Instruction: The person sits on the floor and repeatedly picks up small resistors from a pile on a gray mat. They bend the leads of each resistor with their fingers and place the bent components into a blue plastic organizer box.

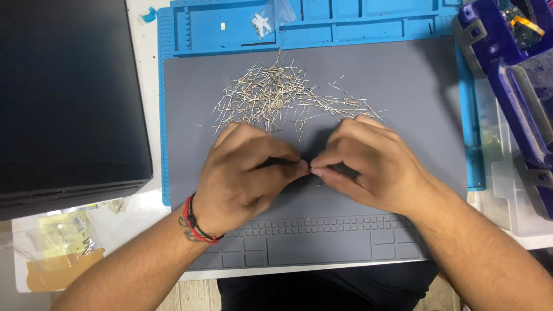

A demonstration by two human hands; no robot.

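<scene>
Left hand [245, 170] & right hand [368, 164] pinch one thin wire part [310, 168] btwn fingertips, w/ most of the pile [276, 95] untouched at far side of grey mat [415, 98].

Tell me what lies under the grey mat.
A blue tray mat shows past the grey mat at the top and both sides; what lies beneath its middle is covered.

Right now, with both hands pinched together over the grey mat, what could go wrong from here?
The left hand and right hand pinch something too small to make out; if it slips, it could vanish into the pile of thin wire-leaded parts just beyond. Either hand could also brush that pile and scatter pieces off the grey mat into the blue tray slots.
</scene>
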